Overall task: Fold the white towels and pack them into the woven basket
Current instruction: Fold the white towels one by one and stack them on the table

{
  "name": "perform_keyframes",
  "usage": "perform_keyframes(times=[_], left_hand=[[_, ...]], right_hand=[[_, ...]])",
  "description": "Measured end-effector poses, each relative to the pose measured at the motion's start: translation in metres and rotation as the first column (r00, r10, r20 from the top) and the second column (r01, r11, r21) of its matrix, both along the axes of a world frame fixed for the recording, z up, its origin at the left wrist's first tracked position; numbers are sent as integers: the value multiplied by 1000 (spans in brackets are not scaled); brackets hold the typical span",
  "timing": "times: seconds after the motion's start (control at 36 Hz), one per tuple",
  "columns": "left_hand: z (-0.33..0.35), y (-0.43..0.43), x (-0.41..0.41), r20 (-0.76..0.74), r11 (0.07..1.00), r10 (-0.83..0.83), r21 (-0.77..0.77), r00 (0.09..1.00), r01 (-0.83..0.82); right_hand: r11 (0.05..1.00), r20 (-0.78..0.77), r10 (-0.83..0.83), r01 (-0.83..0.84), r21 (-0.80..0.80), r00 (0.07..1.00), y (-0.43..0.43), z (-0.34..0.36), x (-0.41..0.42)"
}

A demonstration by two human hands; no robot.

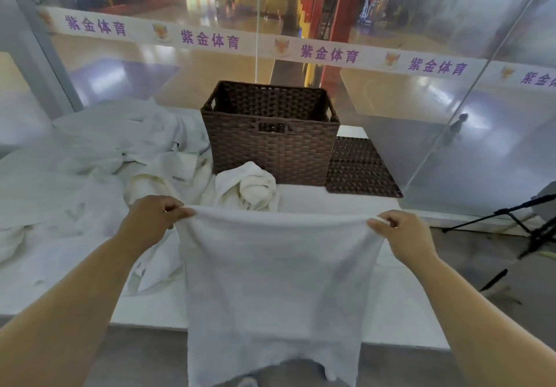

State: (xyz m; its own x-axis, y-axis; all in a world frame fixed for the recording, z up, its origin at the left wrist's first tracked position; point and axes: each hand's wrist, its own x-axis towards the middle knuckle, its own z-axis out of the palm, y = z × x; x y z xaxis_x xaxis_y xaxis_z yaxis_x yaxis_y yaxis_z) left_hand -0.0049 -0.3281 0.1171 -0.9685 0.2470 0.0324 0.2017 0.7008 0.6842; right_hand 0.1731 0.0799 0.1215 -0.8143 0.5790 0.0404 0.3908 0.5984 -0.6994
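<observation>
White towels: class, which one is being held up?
The flat white towel stretched between the left hand and right hand, which pinch its top corners; the other towels lie crumpled on the white table.

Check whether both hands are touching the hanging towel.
Touching. Head view shows the left hand and right hand each pinching a top corner of the towel.

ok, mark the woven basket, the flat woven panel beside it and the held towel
woven basket [270,158], head view, front wall.
flat woven panel [361,170], head view, middle of its top face.
held towel [276,266], head view, centre of the hanging cloth.
</observation>
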Motion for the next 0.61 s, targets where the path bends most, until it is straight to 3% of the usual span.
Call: perform_keyframes(times=[0.17, 0.33, 0.5, 0.61], left_hand=[[-32, 17, -47, 168, 991, 66, 106, 984, -84], [-43, 38, -100, 268, 945, 128, 258, 955, -199], [-39, 61, -147, 157, 978, 145, 125, 977, -165], [-50, 74, -152, 241, 985, 57, 146, 969, -94]], right_hand=[[985, 61, -81, 90, -148, 995, 4, -23, -48], [965, 40, -187, 191, -177, 982, 16, -33, -94], [950, 63, -168, 179, -255, 984, 27, -40, -139], [962, 113, -113, 137, -235, 987, 23, -56, -150]])
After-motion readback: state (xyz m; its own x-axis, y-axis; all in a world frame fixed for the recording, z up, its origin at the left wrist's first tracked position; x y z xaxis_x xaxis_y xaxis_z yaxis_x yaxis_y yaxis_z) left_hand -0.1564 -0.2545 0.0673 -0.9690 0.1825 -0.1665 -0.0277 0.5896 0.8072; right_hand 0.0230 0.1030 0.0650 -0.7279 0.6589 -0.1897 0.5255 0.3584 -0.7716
